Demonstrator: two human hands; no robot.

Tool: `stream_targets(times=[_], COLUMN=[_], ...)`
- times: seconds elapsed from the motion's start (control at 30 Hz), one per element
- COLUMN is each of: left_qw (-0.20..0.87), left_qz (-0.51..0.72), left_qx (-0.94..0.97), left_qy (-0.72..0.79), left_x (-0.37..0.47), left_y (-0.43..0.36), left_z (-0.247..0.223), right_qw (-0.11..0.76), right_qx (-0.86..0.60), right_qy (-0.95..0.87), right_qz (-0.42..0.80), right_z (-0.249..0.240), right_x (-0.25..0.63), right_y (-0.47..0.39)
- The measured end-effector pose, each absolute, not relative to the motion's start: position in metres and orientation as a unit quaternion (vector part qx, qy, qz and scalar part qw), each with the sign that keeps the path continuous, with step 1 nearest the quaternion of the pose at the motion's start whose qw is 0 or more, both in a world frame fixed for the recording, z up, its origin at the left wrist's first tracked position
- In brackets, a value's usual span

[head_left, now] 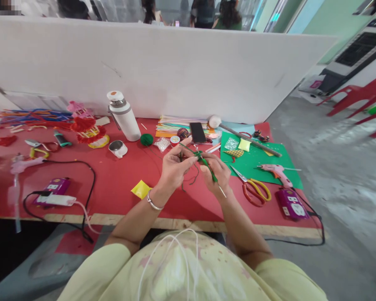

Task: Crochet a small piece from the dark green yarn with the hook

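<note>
My left hand [174, 166] pinches a small piece of green yarn work [198, 155], with a strand running over its fingers. In my right hand [217, 170] is a crochet hook with a green grip [209, 168]; its thin metal end points down toward my wrist. Both hands meet above the red table, the hook's upper end at the yarn work. Fingers partly hide the stitches. Loose green yarn [192, 177] hangs below, and a green yarn ball [146, 139] lies to the left. Close behind my fingers are a black phone [197, 133] and a round spool [174, 140].
Right of my hands lie scissors [256, 192], a green sheet [288, 165], a pink glue gun [277, 170] and a purple power box [292, 204]. Leftward stand a white thermos [125, 119] and a metal cup [118, 148]. A yellow packet [141, 189] lies near my left wrist. A white board [163, 67] rises behind.
</note>
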State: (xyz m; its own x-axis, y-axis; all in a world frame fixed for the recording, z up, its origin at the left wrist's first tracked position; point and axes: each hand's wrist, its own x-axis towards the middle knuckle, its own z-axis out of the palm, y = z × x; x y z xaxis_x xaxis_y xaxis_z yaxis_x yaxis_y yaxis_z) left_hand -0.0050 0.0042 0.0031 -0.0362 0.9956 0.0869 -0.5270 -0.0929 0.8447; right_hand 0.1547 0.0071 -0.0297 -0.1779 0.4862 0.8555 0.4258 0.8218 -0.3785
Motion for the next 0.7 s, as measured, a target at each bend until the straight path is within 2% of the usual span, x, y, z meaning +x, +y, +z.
stream_targets(times=[0.23,0.37,0.47,0.53,0.6,0.7], left_qw=[0.579,0.65,0.694,0.66,0.58,0.507], left_qz=[0.654,0.609,0.552,0.561,0.6,0.655], left_qx=[0.369,0.338,0.349,0.383,0.422,0.421], left_qy=[0.317,0.305,0.303,0.321,0.353,0.371], left_x=[-0.004,-0.012,-0.018,-0.018,-0.014,-0.004], left_y=[0.005,0.006,0.009,0.009,0.009,0.005], left_z=[0.001,0.005,0.006,0.006,0.005,0.005], right_qw=[0.584,0.577,0.557,0.536,0.536,0.58], right_qx=[-0.292,-0.28,-0.253,-0.26,-0.279,-0.29], right_qy=[-0.757,-0.767,-0.791,-0.8,-0.792,-0.761], right_qz=[-0.017,-0.018,0.028,0.071,0.086,0.034], right_z=[-0.024,-0.026,-0.021,-0.017,-0.016,-0.026], right_x=[0.152,0.157,0.165,0.167,0.164,0.15], right_y=[0.009,0.009,0.01,0.011,0.011,0.011])
